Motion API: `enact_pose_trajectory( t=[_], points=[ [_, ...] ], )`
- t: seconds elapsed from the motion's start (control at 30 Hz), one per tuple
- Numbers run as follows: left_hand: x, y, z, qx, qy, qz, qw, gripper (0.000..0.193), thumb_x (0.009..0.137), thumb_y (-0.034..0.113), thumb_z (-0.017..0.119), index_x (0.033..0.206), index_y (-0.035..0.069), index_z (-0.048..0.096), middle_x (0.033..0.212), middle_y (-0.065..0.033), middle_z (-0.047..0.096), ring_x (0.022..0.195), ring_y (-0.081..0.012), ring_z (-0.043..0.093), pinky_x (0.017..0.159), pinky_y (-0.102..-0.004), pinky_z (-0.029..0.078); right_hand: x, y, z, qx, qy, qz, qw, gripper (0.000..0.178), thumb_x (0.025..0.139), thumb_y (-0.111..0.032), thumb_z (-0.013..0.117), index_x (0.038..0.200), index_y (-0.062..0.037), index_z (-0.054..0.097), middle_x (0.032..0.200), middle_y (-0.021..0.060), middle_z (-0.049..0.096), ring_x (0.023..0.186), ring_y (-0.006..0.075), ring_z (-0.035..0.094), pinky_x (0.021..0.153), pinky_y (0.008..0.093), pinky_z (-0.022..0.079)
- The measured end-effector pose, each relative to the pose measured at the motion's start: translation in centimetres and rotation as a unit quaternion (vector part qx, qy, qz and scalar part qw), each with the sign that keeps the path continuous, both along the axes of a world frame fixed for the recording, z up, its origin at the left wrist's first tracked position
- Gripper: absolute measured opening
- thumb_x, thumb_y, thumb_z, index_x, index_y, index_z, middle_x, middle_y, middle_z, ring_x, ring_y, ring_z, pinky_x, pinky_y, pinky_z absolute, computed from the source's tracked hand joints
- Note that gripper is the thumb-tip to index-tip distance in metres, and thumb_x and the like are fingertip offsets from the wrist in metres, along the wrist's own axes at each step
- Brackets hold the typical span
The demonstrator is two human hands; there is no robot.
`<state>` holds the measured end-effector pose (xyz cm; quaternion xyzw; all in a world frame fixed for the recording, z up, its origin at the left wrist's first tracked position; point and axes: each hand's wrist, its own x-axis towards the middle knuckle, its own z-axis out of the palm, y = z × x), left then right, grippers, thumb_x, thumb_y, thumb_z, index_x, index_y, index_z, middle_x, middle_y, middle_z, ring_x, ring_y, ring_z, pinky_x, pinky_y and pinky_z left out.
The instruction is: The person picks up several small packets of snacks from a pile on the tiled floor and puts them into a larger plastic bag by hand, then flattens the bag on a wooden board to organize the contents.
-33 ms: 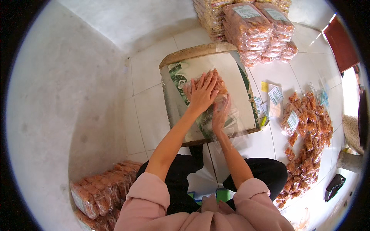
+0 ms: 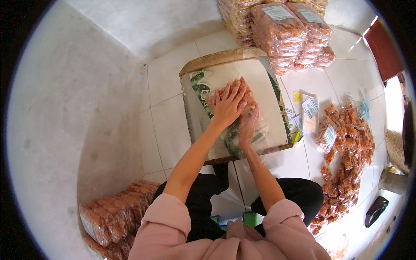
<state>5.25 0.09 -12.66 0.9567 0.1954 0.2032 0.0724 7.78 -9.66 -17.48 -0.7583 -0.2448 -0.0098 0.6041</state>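
Note:
On a low board-topped table (image 2: 264,86) lies a clear plastic bag (image 2: 247,94) filled with reddish-brown snack pieces. My left hand (image 2: 227,108) rests flat on top of the bag, fingers spread and pressing on it. At the bag's near right end is my right hand (image 2: 248,125), its fingers stretched out and pointing away from me against the plastic. The bag's loose, unfilled end (image 2: 262,134) trails out under and beside the right hand towards me. Part of the bag is hidden beneath both hands.
Stacked filled bags (image 2: 279,34) stand beyond the table, and more filled bags (image 2: 108,216) are at the lower left. A long heap of small snack packets (image 2: 346,156) covers the floor to the right, near labels on a flat clear pack (image 2: 310,112). A wall (image 2: 86,99) rises on the left.
My right hand has shifted slightly, and the loose plastic near it lies flatter. The left hand stays on the bag.

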Motion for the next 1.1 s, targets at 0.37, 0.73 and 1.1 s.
enact_pose_trajectory(
  t=[0.37, 0.73, 1.1],
  points=[
    [-1.1, 0.8, 0.7, 0.062, 0.074, -0.073, 0.993, 0.050, 0.084, 0.049, 0.046, 0.132, 0.038, 0.034, 0.144, -0.0002, 0.019, 0.131, -0.0337, 0.015, 0.092, -0.0711, 0.016, 1.6, -0.1, 0.6, 0.147, 0.057, 0.183, 0.970, 0.060, 0.081, 0.006, 0.043, 0.136, -0.0030, 0.023, 0.138, 0.0181, 0.027, 0.126, 0.0316, 0.029, 0.101, 0.0360, 0.030],
    [-1.7, 1.8, 0.0, -0.065, 0.033, 0.061, 0.995, 0.044, 0.089, 0.046, 0.040, 0.132, 0.035, 0.035, 0.141, -0.0030, 0.027, 0.132, -0.0289, 0.018, 0.100, -0.0634, 0.007, 0.7, -2.4, -0.6, 0.025, 0.025, 0.129, 0.991, 0.045, 0.077, 0.007, 0.048, 0.121, -0.0020, 0.043, 0.122, 0.0196, 0.038, 0.112, 0.0344, 0.040, 0.092, 0.0403, 0.038],
    [-3.1, 5.0, -0.2, -0.166, -0.039, 0.051, 0.984, 0.043, 0.088, 0.046, 0.042, 0.128, 0.032, 0.042, 0.141, -0.0045, 0.027, 0.132, -0.0286, 0.016, 0.101, -0.0616, 0.008, -0.1, -2.6, -0.6, -0.056, -0.124, 0.273, 0.952, 0.045, 0.071, 0.008, 0.048, 0.115, -0.0045, 0.051, 0.117, 0.0161, 0.046, 0.106, 0.0347, 0.043, 0.093, 0.0403, 0.035]
  ],
)
